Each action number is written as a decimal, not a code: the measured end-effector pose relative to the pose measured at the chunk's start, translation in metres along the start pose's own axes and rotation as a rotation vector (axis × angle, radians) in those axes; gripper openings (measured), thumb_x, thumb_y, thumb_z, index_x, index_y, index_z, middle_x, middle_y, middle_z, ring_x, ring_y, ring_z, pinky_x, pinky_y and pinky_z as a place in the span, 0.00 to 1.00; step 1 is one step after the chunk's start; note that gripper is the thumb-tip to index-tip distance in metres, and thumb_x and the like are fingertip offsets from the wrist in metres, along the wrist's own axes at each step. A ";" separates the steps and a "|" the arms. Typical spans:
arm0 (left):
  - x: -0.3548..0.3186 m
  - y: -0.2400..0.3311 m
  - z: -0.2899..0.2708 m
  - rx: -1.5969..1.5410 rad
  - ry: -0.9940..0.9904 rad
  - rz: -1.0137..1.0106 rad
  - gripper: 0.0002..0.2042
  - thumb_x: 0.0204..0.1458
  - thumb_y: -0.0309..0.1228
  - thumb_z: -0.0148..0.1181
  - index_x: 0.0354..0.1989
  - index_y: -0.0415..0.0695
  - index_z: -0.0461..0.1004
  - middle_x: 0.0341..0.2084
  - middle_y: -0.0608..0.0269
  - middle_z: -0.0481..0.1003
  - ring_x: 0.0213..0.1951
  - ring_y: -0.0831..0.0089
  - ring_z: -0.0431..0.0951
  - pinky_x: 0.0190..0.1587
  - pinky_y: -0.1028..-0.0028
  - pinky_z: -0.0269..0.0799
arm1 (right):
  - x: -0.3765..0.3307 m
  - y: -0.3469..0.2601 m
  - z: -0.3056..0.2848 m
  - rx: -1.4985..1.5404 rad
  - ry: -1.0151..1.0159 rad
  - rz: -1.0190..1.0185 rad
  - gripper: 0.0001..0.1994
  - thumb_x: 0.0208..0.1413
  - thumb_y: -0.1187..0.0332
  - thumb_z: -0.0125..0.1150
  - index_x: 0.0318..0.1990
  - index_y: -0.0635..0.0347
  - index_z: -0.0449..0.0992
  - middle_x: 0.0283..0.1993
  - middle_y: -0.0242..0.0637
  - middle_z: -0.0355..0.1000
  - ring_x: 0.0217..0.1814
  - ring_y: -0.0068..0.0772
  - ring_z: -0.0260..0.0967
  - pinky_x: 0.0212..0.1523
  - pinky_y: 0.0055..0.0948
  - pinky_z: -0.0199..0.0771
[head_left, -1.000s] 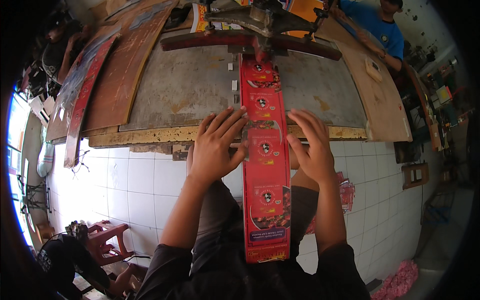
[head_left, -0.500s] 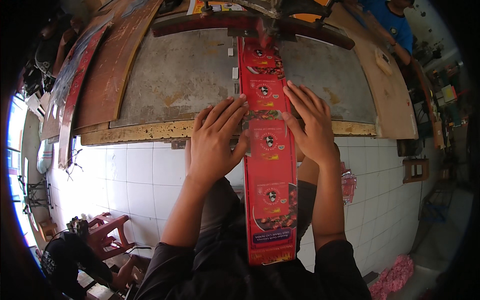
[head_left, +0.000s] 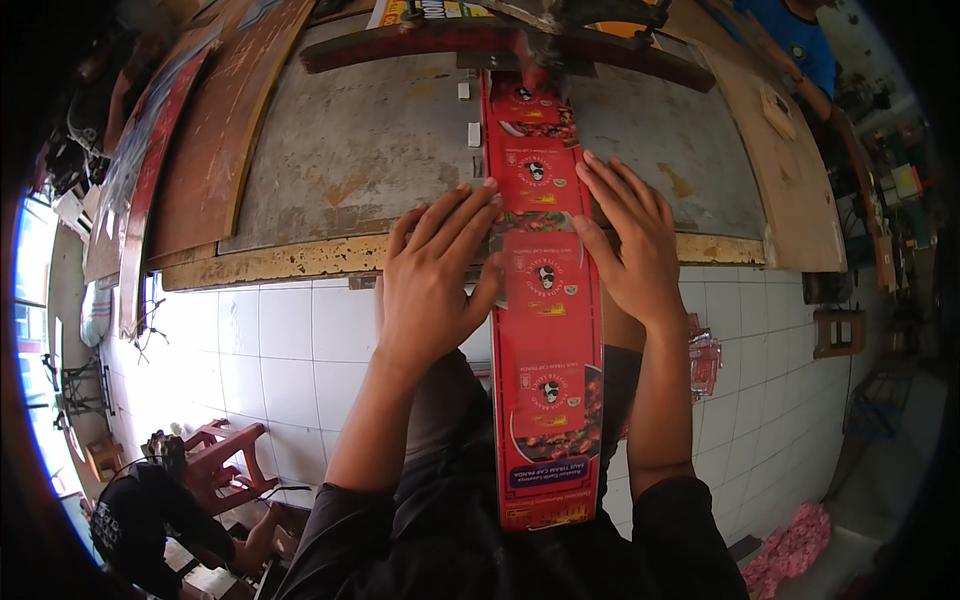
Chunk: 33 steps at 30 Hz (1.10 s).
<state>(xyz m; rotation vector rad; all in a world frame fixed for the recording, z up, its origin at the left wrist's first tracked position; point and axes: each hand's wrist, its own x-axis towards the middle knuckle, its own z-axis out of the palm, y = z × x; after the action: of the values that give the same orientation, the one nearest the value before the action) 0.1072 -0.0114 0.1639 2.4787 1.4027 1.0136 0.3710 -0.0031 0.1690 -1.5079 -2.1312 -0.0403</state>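
Note:
A long red printed strip (head_left: pixel 548 340), with repeated round emblems and food pictures, runs from under the dark red metal bar (head_left: pixel 420 50) across the grey tabletop (head_left: pixel 350 150) and out over my lap. My left hand (head_left: pixel 432 275) lies along its left edge, fingers stretched forward and thumb against the side. On the other edge, my right hand (head_left: pixel 636 245) rests with its fingers extended and thumb touching the strip. Neither hand wraps around it. Small white blocks (head_left: pixel 474 134) sit on the tabletop just left of the strip. The strip's far end is hidden beneath the bar.
Brown boards (head_left: pixel 215 150) lean at the left beside a red-edged plank (head_left: pixel 160 170). A person in blue (head_left: pixel 805 50) is at the far right; another, in dark clothes (head_left: pixel 150 520), sits low at left near a red stool (head_left: pixel 225 460). Pink bundles (head_left: pixel 795 550) lie on the floor.
The view has shifted slightly. My right hand and the strip appear a little further right in the picture; both hands keep the same flat pose along the strip's edges.

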 end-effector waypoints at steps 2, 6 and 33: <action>0.000 0.000 -0.001 0.000 -0.001 0.000 0.26 0.57 0.30 0.62 0.66 0.44 0.79 0.71 0.63 0.77 0.73 0.59 0.73 0.74 0.54 0.63 | 0.000 0.000 0.000 0.007 0.002 0.001 0.28 0.74 0.51 0.61 0.75 0.53 0.74 0.79 0.33 0.70 0.83 0.41 0.62 0.81 0.49 0.55; 0.000 0.000 0.000 -0.005 0.003 0.003 0.26 0.57 0.30 0.62 0.67 0.44 0.79 0.71 0.63 0.76 0.73 0.59 0.73 0.73 0.54 0.63 | -0.001 0.000 -0.001 0.011 -0.004 0.010 0.28 0.74 0.51 0.61 0.76 0.51 0.73 0.80 0.32 0.69 0.83 0.41 0.61 0.81 0.48 0.55; 0.000 0.000 0.002 0.010 0.027 0.013 0.25 0.58 0.32 0.62 0.66 0.44 0.79 0.71 0.63 0.77 0.72 0.60 0.74 0.73 0.54 0.64 | 0.000 0.000 -0.001 0.017 -0.006 0.006 0.27 0.74 0.53 0.61 0.75 0.51 0.74 0.80 0.33 0.69 0.84 0.43 0.61 0.82 0.49 0.54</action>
<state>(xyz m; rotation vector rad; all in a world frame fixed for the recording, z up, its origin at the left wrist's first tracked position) 0.1086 -0.0110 0.1627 2.4935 1.4048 1.0496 0.3716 -0.0034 0.1700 -1.5070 -2.1263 -0.0161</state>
